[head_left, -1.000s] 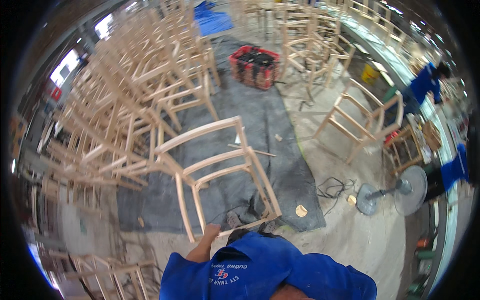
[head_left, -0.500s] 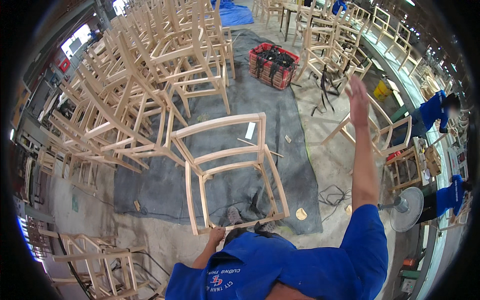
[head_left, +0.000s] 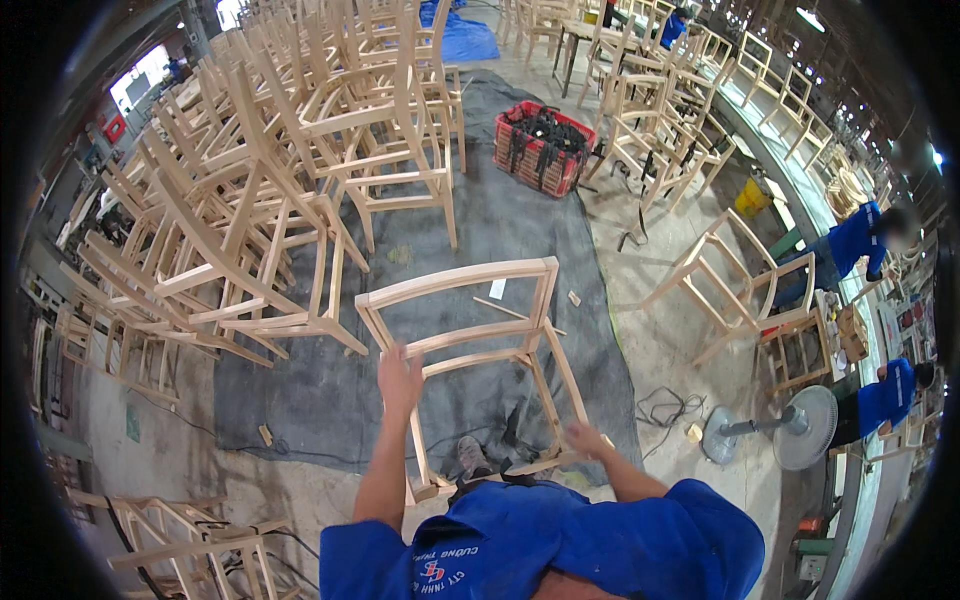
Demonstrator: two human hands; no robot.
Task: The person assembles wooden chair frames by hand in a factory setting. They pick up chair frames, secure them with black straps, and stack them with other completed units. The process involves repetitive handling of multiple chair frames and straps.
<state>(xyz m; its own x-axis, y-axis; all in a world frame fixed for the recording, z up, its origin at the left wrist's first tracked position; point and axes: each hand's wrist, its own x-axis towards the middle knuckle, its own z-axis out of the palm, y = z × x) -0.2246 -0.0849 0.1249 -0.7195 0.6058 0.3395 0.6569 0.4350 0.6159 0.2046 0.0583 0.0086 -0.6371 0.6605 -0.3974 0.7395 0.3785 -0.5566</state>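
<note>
A bare wooden chair frame (head_left: 463, 330) without a seat stands upright in front of me, its curved backrest on the far side. My left hand (head_left: 400, 380) is raised over its left side, close to the lower end of the back post, fingers spread. Beside the right seat rail, near the front corner, is my right hand (head_left: 590, 441), slightly blurred, its fingers stretched toward the wood. Neither hand shows a grip on the frame. My shoe (head_left: 472, 456) shows through the seat opening.
A dark mat (head_left: 310, 400) lies under the chair. Stacked chair frames (head_left: 290, 190) crowd the left. Beyond stands a red basket (head_left: 545, 150) of black straps. On the right are another chair frame (head_left: 735, 275), a fan (head_left: 800, 428), loose cable (head_left: 668, 408) and co-workers beside a conveyor.
My right hand has come down from high on the right to the chair's right rail. My left hand has left the front rail and moved forward. The chair appears slightly shifted and turned.
</note>
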